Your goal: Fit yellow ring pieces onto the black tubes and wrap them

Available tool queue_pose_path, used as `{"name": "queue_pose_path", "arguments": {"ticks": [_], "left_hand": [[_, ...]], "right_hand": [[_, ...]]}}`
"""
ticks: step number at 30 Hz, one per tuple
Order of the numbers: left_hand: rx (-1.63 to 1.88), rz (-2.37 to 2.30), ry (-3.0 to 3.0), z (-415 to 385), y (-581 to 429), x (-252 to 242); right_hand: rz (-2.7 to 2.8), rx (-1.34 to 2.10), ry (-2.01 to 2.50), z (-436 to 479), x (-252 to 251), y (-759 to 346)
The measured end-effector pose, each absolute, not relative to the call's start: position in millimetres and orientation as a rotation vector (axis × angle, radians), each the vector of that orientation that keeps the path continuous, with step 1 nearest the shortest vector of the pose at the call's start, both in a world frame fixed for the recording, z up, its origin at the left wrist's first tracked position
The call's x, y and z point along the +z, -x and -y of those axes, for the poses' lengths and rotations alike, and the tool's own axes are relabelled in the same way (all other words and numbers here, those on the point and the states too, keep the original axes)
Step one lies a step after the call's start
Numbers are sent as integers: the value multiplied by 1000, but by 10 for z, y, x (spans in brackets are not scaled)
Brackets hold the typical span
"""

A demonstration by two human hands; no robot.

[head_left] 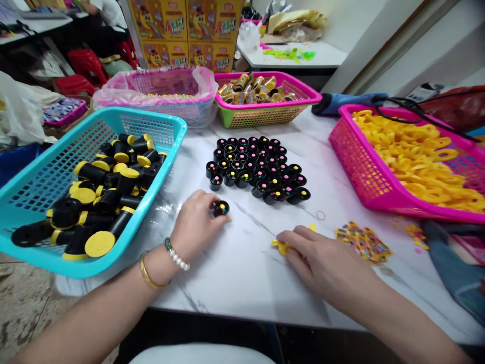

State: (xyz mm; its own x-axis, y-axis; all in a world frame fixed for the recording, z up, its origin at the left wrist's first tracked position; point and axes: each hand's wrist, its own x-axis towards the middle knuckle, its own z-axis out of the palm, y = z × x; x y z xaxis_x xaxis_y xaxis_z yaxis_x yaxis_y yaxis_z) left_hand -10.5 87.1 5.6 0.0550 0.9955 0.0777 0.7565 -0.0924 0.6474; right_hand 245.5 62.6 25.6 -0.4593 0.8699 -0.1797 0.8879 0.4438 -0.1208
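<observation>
My left hand point(197, 218) has its thumb and fingers around a small black cup point(221, 208) on the table, with coloured bits inside it. My right hand point(316, 258) pinches a small yellow plastic piece point(281, 246) just above or on the tabletop; its exact shape is partly hidden by the fingers. Beyond both hands stands a cluster of black cups point(252, 164), many with a pink or yellow dot in the middle. Beside my right hand lies a pile of printed cards or stickers point(364, 243).
A turquoise basket point(172, 146) at left holds black cups with yellow lids. A pink basket point(352, 172) at right holds yellow ring-like parts. Behind are a plastic-lined basket point(151, 103) and a pink-green basket point(261, 114) of filled cups. A rubber band point(320, 212) lies on the table.
</observation>
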Motion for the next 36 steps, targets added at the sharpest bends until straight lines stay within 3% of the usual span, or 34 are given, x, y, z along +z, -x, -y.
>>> {"name": "queue_pose_path", "arguments": {"ticks": [6, 11, 18, 23, 28, 33, 36], "left_hand": [[618, -1367, -2088, -738, -56, -12], [549, -1315, -2177, -750, -37, -30], [520, -1302, -2248, -736, -49, -30], [608, -1242, -2219, -732, -41, -24], [686, -1170, -2186, -739, -33, -41], [682, -1159, -2203, -739, -36, -46], [675, -1154, -2211, -733, -42, -36]], "right_hand": [[-2970, -251, -1553, -618, 182, -2366], [-2896, -545, -1514, -594, 138, -2247], [-2931, -237, -1367, -609, 220, -2160], [-2913, -277, -1284, -704, 238, -2075], [-2754, -742, -1433, -780, 326, -2294], [-2536, -1611, -1655, -776, 391, -2392], [-2491, -1867, -1699, -763, 361, -2243]]}}
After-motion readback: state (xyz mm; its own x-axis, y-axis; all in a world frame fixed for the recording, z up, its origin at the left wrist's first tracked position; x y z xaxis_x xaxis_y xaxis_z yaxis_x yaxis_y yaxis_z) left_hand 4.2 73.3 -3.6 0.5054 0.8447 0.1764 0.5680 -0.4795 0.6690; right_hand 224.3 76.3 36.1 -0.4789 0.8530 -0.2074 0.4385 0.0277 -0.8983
